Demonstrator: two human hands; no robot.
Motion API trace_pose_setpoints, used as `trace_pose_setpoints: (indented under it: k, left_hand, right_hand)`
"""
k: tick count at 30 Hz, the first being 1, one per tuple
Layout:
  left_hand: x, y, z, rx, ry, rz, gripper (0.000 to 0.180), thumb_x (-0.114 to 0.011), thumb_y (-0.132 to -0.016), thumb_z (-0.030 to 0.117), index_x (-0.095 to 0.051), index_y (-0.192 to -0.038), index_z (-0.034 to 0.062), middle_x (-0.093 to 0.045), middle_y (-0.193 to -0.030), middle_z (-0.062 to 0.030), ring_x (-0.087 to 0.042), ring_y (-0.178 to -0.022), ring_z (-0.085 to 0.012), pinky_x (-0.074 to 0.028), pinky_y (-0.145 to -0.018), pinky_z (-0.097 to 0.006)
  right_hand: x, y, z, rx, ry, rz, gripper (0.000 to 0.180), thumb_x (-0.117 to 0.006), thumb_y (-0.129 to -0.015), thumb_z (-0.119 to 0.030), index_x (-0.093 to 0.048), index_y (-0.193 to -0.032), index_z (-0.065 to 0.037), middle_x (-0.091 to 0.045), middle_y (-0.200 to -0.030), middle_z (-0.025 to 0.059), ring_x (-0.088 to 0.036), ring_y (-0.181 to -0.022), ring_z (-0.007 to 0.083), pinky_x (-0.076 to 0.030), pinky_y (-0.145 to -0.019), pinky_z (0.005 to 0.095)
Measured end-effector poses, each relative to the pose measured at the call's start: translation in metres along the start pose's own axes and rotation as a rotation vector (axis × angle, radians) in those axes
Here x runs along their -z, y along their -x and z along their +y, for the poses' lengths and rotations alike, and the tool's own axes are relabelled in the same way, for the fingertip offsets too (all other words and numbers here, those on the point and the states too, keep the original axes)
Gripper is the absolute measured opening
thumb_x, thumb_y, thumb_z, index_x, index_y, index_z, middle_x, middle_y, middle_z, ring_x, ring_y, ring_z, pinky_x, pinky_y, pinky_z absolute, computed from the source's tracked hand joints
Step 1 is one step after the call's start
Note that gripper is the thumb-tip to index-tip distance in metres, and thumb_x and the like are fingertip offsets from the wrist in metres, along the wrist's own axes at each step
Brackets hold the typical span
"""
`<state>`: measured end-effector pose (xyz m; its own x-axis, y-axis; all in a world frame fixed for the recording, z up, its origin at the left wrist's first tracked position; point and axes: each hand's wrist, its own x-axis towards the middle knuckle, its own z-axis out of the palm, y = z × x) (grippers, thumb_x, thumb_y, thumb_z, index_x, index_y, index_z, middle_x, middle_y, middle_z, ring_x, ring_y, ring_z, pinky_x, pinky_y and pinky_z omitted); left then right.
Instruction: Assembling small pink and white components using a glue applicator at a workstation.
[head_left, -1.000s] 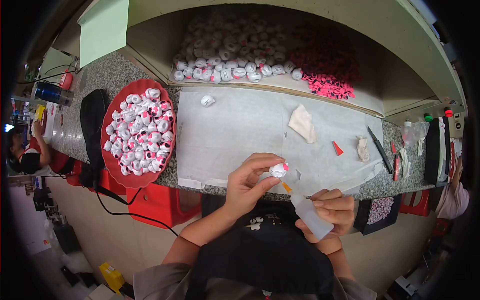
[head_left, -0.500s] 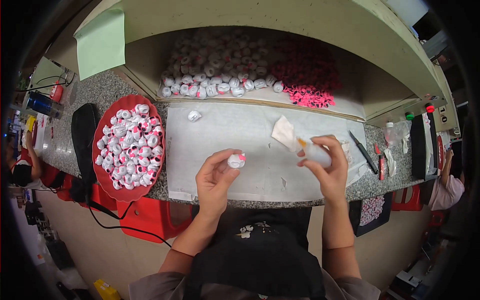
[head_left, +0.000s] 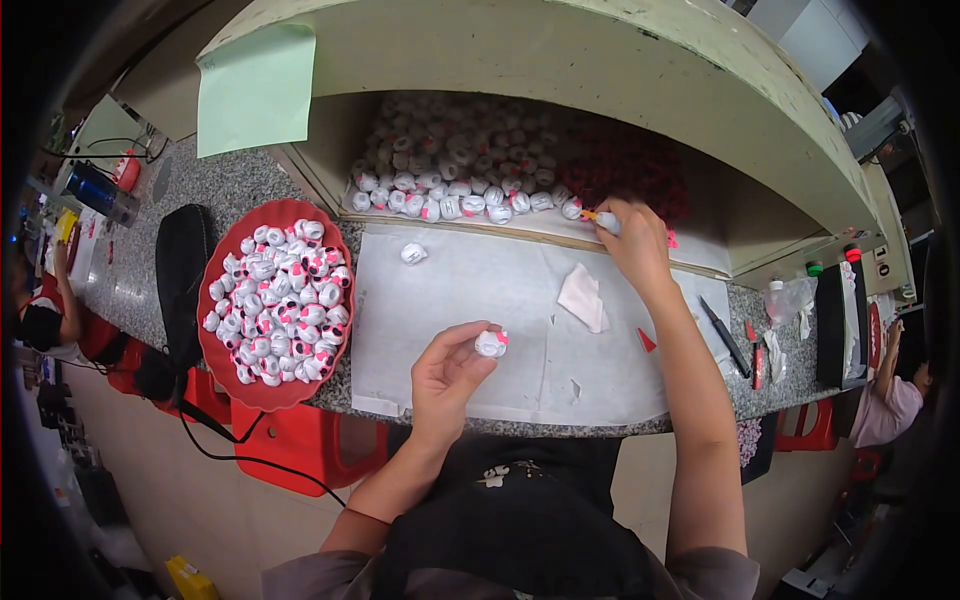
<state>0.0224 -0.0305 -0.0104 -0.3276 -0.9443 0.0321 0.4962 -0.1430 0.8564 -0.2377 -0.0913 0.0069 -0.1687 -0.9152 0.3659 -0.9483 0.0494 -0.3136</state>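
Observation:
Between the fingertips of my left hand [head_left: 445,385] is a small white rounded toy piece [head_left: 491,344] with a pink patch, held above the white paper sheet [head_left: 480,290]. My right hand [head_left: 640,245] reaches forward to the shelf opening, its fingers closed around a small translucent squeeze bottle [head_left: 607,223] with an orange-yellow tip. That tip points left, close to the row of white pieces [head_left: 498,214]. Behind the hand lies a heap of small pink-red parts [head_left: 625,170], partly in shadow and partly covered by the hand.
At left, a red scalloped tray [head_left: 212,340] is piled with white, pink and black pieces. One white piece [head_left: 413,253] sits alone on the paper. A folded cloth [head_left: 582,297], a small red cone [head_left: 647,341], a dark slim tool [head_left: 727,335] and a red stool [head_left: 290,450] are around.
My right hand has moved forward from over the paper to the shelf opening, carrying the bottle. My left hand keeps the white piece in much the same place.

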Motion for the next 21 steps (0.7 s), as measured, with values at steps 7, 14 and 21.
trace_pose_setpoints:
  k: [7, 14, 21]
  left_hand:
    - [-0.008, 0.001, -0.002, 0.008, 0.04, -0.067, 0.033, -0.055, -0.074, -0.005, -0.048, -0.106, -0.0015, -0.054, -0.103, -0.0155, -0.053, -0.095, -0.02, -0.04, -0.086, -0.032]
    - [-0.014, 0.011, -0.013, -0.015, 0.035, -0.229, 0.034, -0.054, -0.075, -0.007, -0.048, -0.108, -0.0032, -0.051, -0.108, -0.016, -0.042, -0.112, -0.025, -0.031, -0.097, -0.036]
    - [-0.021, 0.016, -0.012, 0.041, 0.065, -0.249, 0.033, -0.054, -0.076, -0.007, -0.047, -0.107, -0.003, -0.051, -0.109, -0.0161, -0.04, -0.115, -0.0256, -0.03, -0.098, -0.036]
  right_hand:
    - [0.03, 0.059, -0.05, -0.324, -1.111, -0.144, 0.016, -0.059, -0.069, 0.004, -0.055, -0.085, 0.0, -0.056, -0.078, 0.0066, -0.052, -0.065, 0.0105, -0.042, -0.056, 0.0211]
    - [0.016, 0.116, -0.096, -0.271, -1.223, -0.151, 0.017, -0.055, -0.071, 0.007, -0.059, -0.086, 0.001, -0.059, -0.084, 0.0073, -0.055, -0.079, 0.0123, -0.044, -0.067, 0.0232]
    - [0.012, 0.131, -0.095, -0.279, -1.088, 0.006, 0.013, -0.054, -0.07, 0.009, -0.057, -0.081, 0.002, -0.058, -0.084, 0.0074, -0.055, -0.079, 0.0134, -0.044, -0.069, 0.0235]
